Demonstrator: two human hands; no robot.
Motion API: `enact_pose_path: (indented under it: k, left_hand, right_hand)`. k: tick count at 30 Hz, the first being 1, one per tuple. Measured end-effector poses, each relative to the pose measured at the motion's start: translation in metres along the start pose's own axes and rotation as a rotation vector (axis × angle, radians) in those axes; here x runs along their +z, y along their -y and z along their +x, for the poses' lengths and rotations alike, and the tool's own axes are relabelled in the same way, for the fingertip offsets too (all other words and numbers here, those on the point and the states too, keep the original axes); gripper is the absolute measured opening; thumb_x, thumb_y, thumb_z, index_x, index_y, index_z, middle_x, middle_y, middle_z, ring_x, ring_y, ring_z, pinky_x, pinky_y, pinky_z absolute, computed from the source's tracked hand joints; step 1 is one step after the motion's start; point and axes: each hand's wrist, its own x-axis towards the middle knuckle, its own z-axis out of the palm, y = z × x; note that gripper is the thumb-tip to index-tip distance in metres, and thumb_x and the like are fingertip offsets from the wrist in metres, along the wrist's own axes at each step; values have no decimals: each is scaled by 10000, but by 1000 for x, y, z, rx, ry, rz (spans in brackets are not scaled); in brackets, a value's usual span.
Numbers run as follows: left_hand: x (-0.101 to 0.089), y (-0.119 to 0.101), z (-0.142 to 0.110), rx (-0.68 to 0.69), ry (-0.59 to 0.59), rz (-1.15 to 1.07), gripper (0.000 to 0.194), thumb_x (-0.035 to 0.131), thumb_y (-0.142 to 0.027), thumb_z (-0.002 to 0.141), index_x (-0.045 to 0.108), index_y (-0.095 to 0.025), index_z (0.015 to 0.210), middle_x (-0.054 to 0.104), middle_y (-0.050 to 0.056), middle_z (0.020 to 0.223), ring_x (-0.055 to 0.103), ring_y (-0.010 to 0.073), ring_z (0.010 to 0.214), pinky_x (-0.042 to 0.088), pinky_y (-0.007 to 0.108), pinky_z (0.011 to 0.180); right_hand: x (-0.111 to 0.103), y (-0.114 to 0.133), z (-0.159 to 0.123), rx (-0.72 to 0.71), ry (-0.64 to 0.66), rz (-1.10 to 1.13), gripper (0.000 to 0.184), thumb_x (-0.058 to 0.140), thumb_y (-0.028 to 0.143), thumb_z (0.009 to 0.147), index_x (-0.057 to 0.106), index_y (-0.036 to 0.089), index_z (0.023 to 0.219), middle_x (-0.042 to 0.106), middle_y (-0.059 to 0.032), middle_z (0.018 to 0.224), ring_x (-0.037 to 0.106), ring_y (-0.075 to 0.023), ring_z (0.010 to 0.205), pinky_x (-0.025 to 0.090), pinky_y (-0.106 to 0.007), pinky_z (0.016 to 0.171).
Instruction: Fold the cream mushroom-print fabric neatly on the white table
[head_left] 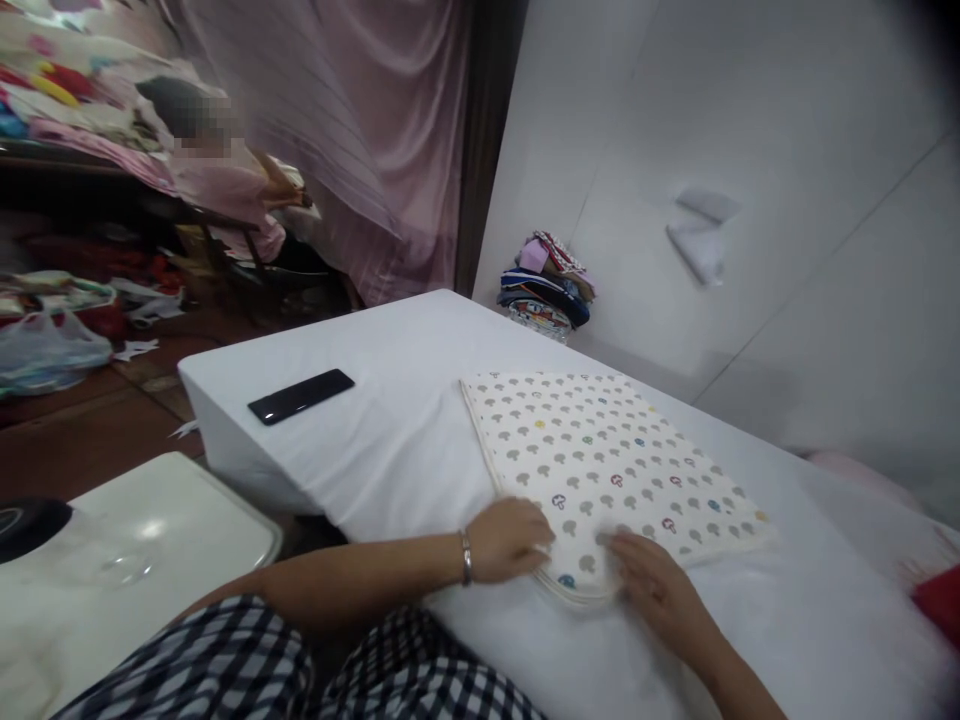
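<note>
A folded cream cloth [600, 450] printed with small grey and coloured mushrooms lies flat on the white-covered table [405, 370]. Several layers show along its rounded near corner. My left hand [510, 540], with a silver bracelet at the wrist, is at the cloth's near left edge. Its fingers are bent over that edge, and the thumb side is partly hidden. Across the corner, my right hand [652, 580] touches the near right edge. Its fingers reach forward over the cloth, stretched out and slightly blurred by motion.
A black phone [301, 396] lies on the table's left side. Folded fabrics [547, 280] are stacked beyond the far edge by the wall. A white stool-like surface [172, 530] stands at lower left. Another person [225, 190] sits at the far left, near a plastic bag [52, 350].
</note>
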Motion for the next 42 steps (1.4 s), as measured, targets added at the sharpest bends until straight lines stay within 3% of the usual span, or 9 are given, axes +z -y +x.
enact_pose_path:
  k: [5,8,11,18,22,30,35,42]
  left_hand:
    - [-45,71,3,-678,-249,-60,200,497,-275,779,648,-197,883,662,22,873,602,143,781,454,262,760]
    - [-63,103,3,-1058,-349,-296,249,519,-254,766,626,-168,973,671,35,798,624,130,683,481,228,649]
    - [-71,116,5,-1221,-373,-469,328,537,-229,760,575,-121,1067,669,52,720,631,127,615,478,199,557]
    - [-71,129,28,-1247,-456,-512,321,534,-184,759,565,-120,1072,679,92,893,647,131,678,477,179,537]
    - [-66,139,30,-1240,-501,-513,335,492,-177,780,541,-121,1107,676,93,904,645,124,692,466,164,518]
    - [-60,151,21,-1138,-500,-543,301,493,-200,784,551,-154,1076,679,37,809,622,100,617,468,174,513]
    - [-61,155,22,-1165,-475,-565,298,493,-206,782,550,-168,1072,682,37,847,633,99,626,472,167,507]
    - [-63,153,25,-1180,-467,-602,289,466,-180,803,534,-154,1083,668,57,942,626,76,598,463,141,485]
  right_hand:
    - [11,61,59,91,110,222,231,385,306,874,601,228,894,628,-48,871,581,-173,797,481,-283,689]
    - [28,94,94,76,153,207,201,416,299,860,591,212,812,597,-18,775,543,-141,714,420,-250,650]
    - [48,108,120,83,180,125,195,441,309,847,571,200,751,569,0,720,508,-127,681,365,-238,636]
    - [77,108,169,190,241,-52,183,469,288,832,558,184,710,590,-11,726,497,-128,673,285,-232,583]
    - [88,110,186,237,270,-148,213,472,351,834,566,187,735,608,-34,758,517,-153,694,269,-244,565]
    - [97,104,189,211,267,-164,204,402,221,844,557,188,715,612,-32,754,516,-144,677,264,-242,566]
    - [93,104,188,179,210,-21,183,412,203,824,519,189,675,576,3,680,483,-119,635,268,-224,562]
    - [101,108,188,85,241,-44,160,428,204,822,517,192,690,544,11,672,455,-113,614,266,-227,566]
